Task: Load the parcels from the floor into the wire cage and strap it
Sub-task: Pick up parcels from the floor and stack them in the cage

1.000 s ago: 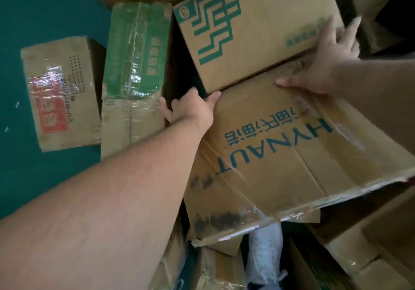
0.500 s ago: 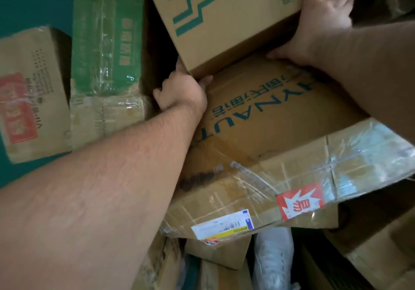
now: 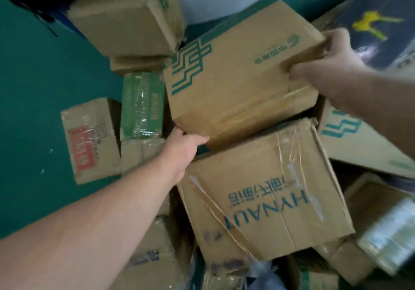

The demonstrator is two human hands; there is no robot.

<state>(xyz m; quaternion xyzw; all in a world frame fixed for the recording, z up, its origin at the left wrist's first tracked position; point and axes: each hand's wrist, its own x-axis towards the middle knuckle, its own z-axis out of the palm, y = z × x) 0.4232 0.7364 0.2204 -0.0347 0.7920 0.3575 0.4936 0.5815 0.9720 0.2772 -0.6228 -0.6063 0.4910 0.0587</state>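
Observation:
A brown cardboard parcel with a green zigzag logo (image 3: 233,76) lies tilted on top of a heap of parcels. My left hand (image 3: 182,148) grips its near lower-left corner, fingers curled under the edge. My right hand (image 3: 325,65) grips its right end, thumb on the top face. Just below it lies a taped brown parcel printed HYNAUT (image 3: 265,190). No wire cage or strap is in view.
Green floor (image 3: 45,87) spreads to the left. On it lie a parcel with a red label (image 3: 89,141), a green-wrapped parcel (image 3: 142,105) and a tilted brown box (image 3: 128,17). A dark printed box (image 3: 377,24) and another green-logo carton (image 3: 359,139) sit at right.
The green-logo parcel has lifted and tilted up off the HYNAUT parcel. My right hand moved from its top face to its right end. The view pulled back and upward.

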